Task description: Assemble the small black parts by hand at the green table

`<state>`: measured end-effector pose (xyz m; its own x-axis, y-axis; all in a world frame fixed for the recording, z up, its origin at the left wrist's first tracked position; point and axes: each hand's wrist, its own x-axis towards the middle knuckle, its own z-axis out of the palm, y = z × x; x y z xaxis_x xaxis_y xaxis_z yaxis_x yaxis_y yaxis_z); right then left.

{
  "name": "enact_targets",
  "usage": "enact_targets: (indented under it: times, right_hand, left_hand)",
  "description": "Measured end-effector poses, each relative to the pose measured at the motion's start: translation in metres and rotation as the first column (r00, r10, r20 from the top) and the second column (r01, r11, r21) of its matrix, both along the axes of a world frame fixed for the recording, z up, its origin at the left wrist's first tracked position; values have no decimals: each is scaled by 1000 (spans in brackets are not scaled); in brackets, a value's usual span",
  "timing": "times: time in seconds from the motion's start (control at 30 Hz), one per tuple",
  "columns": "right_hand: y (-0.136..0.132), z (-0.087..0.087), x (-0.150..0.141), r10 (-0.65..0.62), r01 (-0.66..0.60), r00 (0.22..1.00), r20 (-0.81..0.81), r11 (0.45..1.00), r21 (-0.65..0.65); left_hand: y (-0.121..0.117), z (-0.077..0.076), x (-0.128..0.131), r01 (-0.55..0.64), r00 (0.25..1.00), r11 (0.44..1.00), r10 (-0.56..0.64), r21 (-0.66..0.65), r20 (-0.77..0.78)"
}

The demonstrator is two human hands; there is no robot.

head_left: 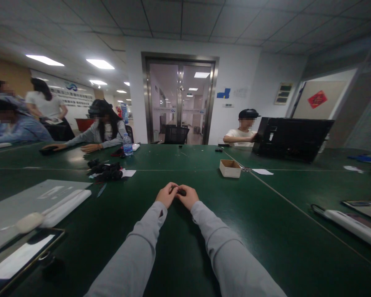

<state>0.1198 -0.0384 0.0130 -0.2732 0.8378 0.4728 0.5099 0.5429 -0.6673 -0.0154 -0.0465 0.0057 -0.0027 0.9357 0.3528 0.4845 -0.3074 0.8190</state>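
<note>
Both of my hands meet over the green table (200,239), fingertips close together. A small dark object (181,192) shows between them, too small and shaded to name. My left hand (166,195) is closed, thumb and fingers pinched at the object's left side. From the other side my right hand (189,197) curls its fingers round it, partly hiding it. Grey sleeves cover both forearms. Ahead and to the right of my hands stands a small open box (230,169).
Black straps or gear (106,170) lie ahead on the left, near a water bottle (127,145). A grey panel (34,198) and a phone (24,255) occupy the near left. A white power strip (355,227) lies right. A monitor (293,138) and several people are beyond.
</note>
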Motion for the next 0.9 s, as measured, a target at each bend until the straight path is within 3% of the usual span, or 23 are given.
enact_targets:
  times: [0.2,0.3,0.43,0.53,0.7,0.8,0.9]
  right_hand:
    - [0,2,0,-8,8,1000,30,1000,-20]
    - [1,-1,-1,33,-39,999,-43,988,-147]
    - [-1,0,-1,118,-209,962,-248,899,-384]
    - [-5,3,-2,151,-325,906,-396,847,-420]
    - [-15,3,4,89,-331,873,-480,830,-449]
    - [-31,2,28,73,-335,861,-503,827,-452]
    - [-59,7,70,42,-302,875,-481,825,-478]
  left_hand:
    - [-1,2,0,12,997,1000,-12,6,-73]
    - [-4,3,2,52,994,998,-55,-31,-92]
    - [-11,10,6,35,993,997,-42,-66,-107]
    - [-17,13,10,-15,991,995,3,-94,-134]
    - [-35,17,18,-39,972,997,23,-64,-233]
    - [-58,30,6,42,933,998,-53,-41,-356]
    - [-92,52,-36,4,800,993,-76,-122,-595]
